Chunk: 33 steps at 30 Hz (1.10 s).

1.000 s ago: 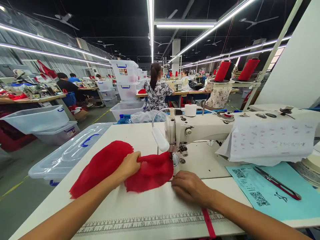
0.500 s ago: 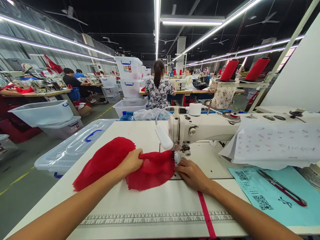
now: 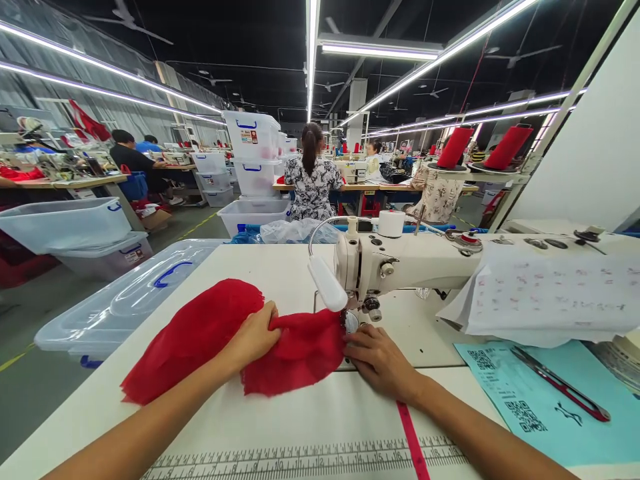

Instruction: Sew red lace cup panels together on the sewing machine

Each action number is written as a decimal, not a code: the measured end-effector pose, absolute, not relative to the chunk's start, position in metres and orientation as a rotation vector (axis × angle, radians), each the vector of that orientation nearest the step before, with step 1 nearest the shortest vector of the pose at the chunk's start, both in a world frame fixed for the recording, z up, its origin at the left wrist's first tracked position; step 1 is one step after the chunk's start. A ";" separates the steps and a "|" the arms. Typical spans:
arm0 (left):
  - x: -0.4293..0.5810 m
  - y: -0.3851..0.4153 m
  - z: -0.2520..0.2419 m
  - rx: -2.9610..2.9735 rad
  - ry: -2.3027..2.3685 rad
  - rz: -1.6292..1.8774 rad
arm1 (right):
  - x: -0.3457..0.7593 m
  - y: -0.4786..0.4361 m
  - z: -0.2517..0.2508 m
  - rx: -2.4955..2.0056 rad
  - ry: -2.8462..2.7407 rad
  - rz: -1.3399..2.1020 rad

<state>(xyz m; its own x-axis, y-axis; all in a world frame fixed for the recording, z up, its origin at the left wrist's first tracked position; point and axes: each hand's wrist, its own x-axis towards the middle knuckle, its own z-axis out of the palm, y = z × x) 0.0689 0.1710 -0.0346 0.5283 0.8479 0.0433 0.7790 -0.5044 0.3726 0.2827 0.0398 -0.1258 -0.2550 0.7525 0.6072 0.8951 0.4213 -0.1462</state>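
Observation:
Sheer red fabric (image 3: 300, 353) lies across the white sewing table, its right edge under the needle area of a sewing machine (image 3: 407, 263). My left hand (image 3: 257, 337) is closed on the fabric, gathering it at the middle, and more of the red cloth spreads out to the left of that hand. Beside the needle, my right hand (image 3: 377, 360) has its bent fingers pinched at the fabric's right edge; the fingertips are partly hidden. A white lamp (image 3: 327, 283) on a bent cable hangs just above the cloth.
Red-handled thread snips (image 3: 563, 383) lie on a blue paper (image 3: 500, 383) at right. White sheets (image 3: 550, 293) hang from the machine arm. A printed ruler (image 3: 300, 460) runs along the front edge. A lidded clear bin (image 3: 130, 293) stands at left; a co-worker (image 3: 313, 173) sits ahead.
The view has shifted slightly, so the table sits a little lower in it. Both hands keep their hold on the red fabric, with little visible movement across the table.

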 end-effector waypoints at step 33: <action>0.100 0.136 -0.082 3.087 0.113 0.200 | 0.286 0.044 -0.121 -1.336 -2.068 -0.295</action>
